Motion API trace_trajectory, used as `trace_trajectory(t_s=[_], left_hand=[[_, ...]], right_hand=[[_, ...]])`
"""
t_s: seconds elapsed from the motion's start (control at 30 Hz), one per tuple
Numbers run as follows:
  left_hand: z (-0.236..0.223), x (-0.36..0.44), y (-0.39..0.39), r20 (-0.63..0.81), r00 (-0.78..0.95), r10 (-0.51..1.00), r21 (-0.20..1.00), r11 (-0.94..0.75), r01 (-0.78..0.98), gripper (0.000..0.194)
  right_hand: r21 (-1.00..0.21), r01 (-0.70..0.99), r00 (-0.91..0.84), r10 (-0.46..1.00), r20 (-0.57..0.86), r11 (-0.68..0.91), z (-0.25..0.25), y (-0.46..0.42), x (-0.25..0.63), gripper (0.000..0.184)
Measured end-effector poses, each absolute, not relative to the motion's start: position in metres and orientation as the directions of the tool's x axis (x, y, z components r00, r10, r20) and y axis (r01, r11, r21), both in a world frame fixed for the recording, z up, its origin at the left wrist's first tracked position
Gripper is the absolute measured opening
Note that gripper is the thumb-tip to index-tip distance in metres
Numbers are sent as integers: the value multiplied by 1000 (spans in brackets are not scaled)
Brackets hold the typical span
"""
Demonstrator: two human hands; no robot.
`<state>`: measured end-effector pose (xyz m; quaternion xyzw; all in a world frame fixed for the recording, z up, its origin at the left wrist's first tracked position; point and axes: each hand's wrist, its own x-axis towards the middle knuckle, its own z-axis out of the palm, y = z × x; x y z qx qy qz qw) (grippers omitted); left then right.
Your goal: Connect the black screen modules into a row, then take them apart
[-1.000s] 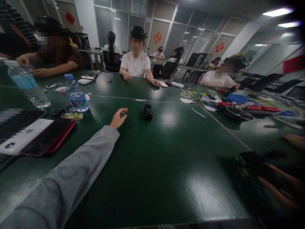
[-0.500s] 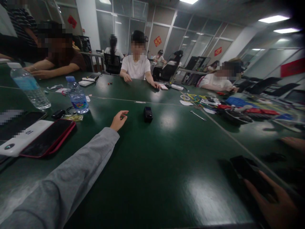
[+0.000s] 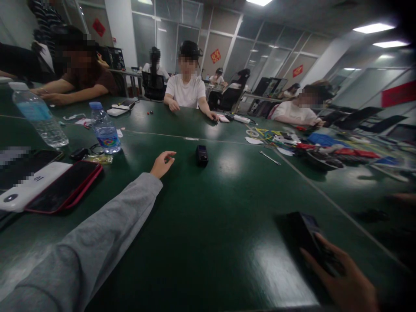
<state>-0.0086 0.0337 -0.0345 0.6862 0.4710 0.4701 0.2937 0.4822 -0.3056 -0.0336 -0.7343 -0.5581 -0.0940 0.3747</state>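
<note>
My left hand (image 3: 162, 164), in a grey sleeve, rests on the green table with its fingers loosely curved and apart, holding nothing. Just to its right, without contact, stands a small black boxy device (image 3: 202, 155) with a little screen and buttons. Low at the right, my right hand (image 3: 346, 271) grips a black handheld device (image 3: 305, 234) between thumb and fingers. That device has a dark screen on its upper face and casts a shadow to its left. Its lower end is hidden by the hand, and whether it touches the table I cannot tell.
Two water bottles (image 3: 105, 130) stand at the left, near a phone in a red case (image 3: 66, 186) and a white device. A wrench (image 3: 270, 157) lies right of centre, before a heap of cables and tools (image 3: 328, 151). People sit across the table.
My right hand has brought the black handheld device leftward over the table from the right edge, where it was partly in shadow. My left hand and the small boxy device have stayed put.
</note>
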Motion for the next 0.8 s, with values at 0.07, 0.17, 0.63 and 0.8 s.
trace_trajectory(t_s=[0.07, 0.17, 0.63, 0.8], left_hand=[[-35, -9, 34, 353, 118, 928, 849, -371, 376, 31], [-35, -9, 34, 351, 114, 929, 854, -368, 368, 30], [-23, -1, 22, 497, 95, 863, 787, -494, 371, 27], [-13, 1, 13, 551, 136, 824, 731, -554, 399, 26]], right_hand=[[-414, 910, 235, 823, 517, 1, -26, -295, 441, 62], [-386, 902, 8, 886, 464, 194, -14, -270, 379, 54], [-194, 834, -417, 819, 394, 517, 5, -80, 178, 53], [-328, 779, -343, 802, 489, 534, -5, -45, 178, 62]])
